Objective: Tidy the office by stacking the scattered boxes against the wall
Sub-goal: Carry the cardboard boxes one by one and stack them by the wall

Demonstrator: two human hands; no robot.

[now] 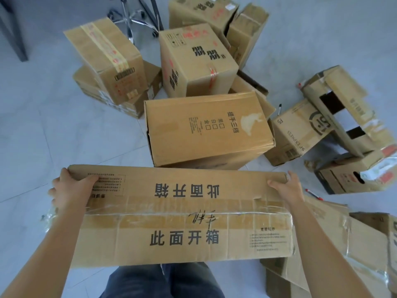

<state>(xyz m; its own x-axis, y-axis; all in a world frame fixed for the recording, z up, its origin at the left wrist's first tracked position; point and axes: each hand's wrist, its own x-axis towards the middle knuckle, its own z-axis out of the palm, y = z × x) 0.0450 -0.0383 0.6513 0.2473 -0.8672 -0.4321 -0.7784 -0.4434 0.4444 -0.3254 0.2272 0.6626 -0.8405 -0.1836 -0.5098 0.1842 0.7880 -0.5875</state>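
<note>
I hold a wide, flat cardboard box (182, 214) with large black printed characters and clear tape across its top, lifted in front of my legs. My left hand (69, 190) grips its far left corner, thumb on top. At the far right corner my right hand (287, 189) grips the edge the same way. Just beyond it a long box (206, 127) lies on the floor. Several more brown boxes lie scattered behind and to the right, among them a taped box (107, 59) stacked on a flat one and a tall box (197, 59).
A chair's chrome wheeled base (133, 16) stands at the back, with a dark furniture leg (12, 33) at far left. Torn, open boxes (343, 117) crowd the right side, and flattened cardboard (335, 244) lies at my right. A red pen (313, 194) and a marker (279, 109) lie on the tile floor.
</note>
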